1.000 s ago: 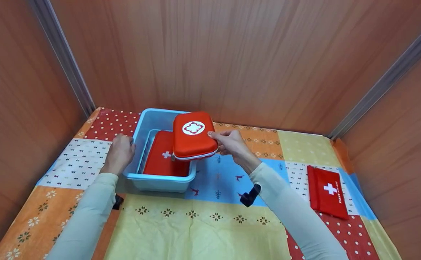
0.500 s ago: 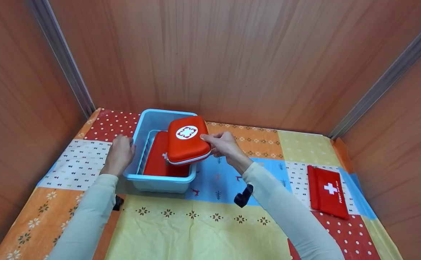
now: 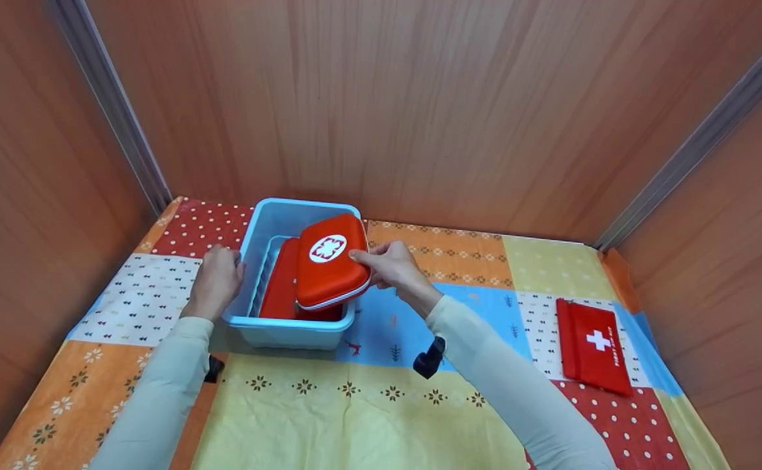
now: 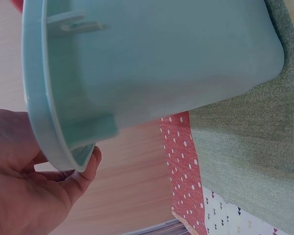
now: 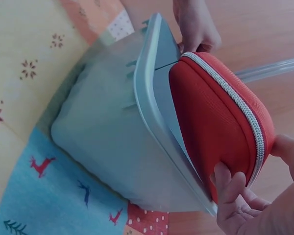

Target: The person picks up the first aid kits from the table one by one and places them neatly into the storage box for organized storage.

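Head view: a red zipped case (image 3: pixel 332 261) is pinched by the right hand (image 3: pixel 398 269) and held tilted over the blue bin (image 3: pixel 292 336), to that hand's left. Beneath it, a second red item (image 3: pixel 279 287) is mostly covered; contact cannot be confirmed. The bin is gripped at its rim by the left hand (image 3: pixel 216 277), whose fingers (image 4: pixel 82 180), hidden from above, are seen hooked round it by the left wrist camera. Well right of the right hand, a red pouch (image 3: pixel 595 346) is laid, its print blurred.
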Demonstrator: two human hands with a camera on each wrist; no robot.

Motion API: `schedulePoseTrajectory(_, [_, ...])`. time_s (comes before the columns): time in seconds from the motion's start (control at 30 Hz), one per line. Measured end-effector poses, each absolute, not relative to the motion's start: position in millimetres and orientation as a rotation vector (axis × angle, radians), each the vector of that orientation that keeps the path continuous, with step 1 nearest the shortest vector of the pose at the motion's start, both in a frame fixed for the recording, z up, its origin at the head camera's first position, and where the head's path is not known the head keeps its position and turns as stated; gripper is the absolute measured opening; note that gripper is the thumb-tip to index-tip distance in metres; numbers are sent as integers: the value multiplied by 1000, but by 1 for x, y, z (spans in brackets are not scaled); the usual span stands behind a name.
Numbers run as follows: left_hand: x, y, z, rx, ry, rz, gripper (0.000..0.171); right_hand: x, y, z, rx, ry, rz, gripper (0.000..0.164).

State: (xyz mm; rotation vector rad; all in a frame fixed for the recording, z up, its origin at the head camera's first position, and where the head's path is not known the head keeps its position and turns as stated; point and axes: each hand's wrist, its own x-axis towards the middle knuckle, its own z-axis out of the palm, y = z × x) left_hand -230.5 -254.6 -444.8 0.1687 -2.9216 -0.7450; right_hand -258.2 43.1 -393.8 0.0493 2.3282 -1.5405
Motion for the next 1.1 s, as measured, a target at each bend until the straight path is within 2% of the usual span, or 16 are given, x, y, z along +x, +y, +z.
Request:
schedulePoseTrajectory(0.33, [-229,-254,-445,182,-2939,-777,32,-251,26,-399,85,2463,-1440,42])
schedulePoseTrajectory(0.53, [-228,-253,-444,187,-2942,-749,34,-245,19,-401,23,2473,-1425,51])
schedulePoseTrajectory(0.83, [-230,-253,-443,150,-2907,-758,33,-242,19,-400,-73,2525,-1334,31])
schedulePoseTrajectory(1.1, [-227,-254,-444,183,-2936,-790,31,-243,25,-406,-153,2532,-1270,31])
